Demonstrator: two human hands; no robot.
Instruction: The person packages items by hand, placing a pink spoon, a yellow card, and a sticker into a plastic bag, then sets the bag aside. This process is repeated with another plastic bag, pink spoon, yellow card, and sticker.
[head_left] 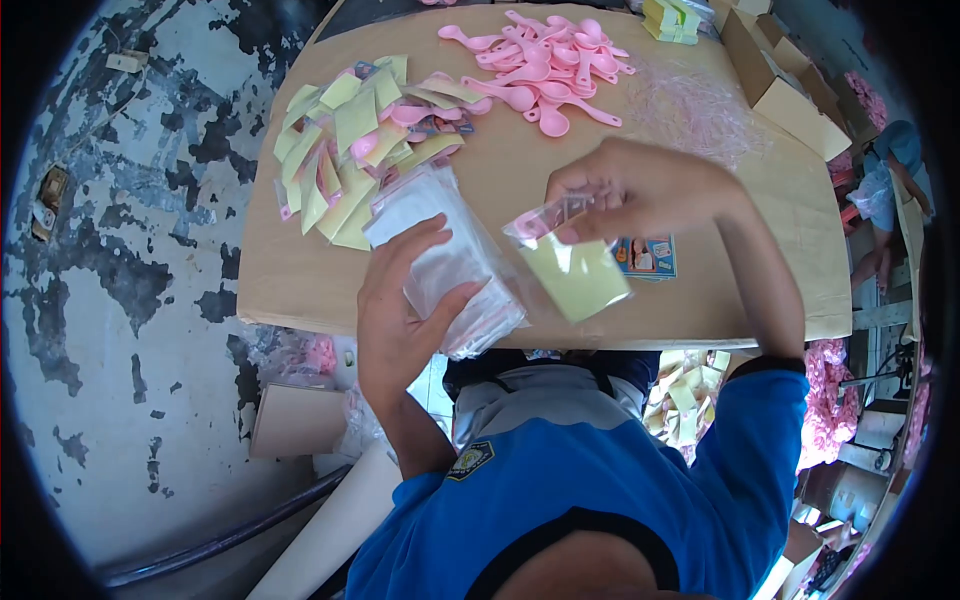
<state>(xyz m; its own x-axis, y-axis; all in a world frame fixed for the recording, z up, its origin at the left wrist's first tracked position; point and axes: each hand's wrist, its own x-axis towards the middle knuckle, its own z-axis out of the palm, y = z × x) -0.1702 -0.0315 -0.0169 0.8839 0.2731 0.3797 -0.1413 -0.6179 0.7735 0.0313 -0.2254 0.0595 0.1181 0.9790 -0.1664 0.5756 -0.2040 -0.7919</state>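
My left hand (410, 290) is closed around a thick stack of clear plastic bags (450, 255), thumb on top, over the table's near edge. Just to the right, my right hand (610, 195) pinches the top of a single clear bag with a pale yellow card (580, 275) in it. Something pink shows at that bag's upper end, partly under my fingers. Beneath and beyond the bag lie printed picture cards (650, 257), partly covered. Pink plastic spoons (550, 65) are heaped at the far side of the table.
Filled bags with yellow cards (350, 130) are piled at the table's left. Thin clear plastic strips (695, 110) lie beside the spoons. An open cardboard box (780, 85) stands at the far right. More yellow-card bags (685, 395) sit below the table. Another person (885, 190) is at the right.
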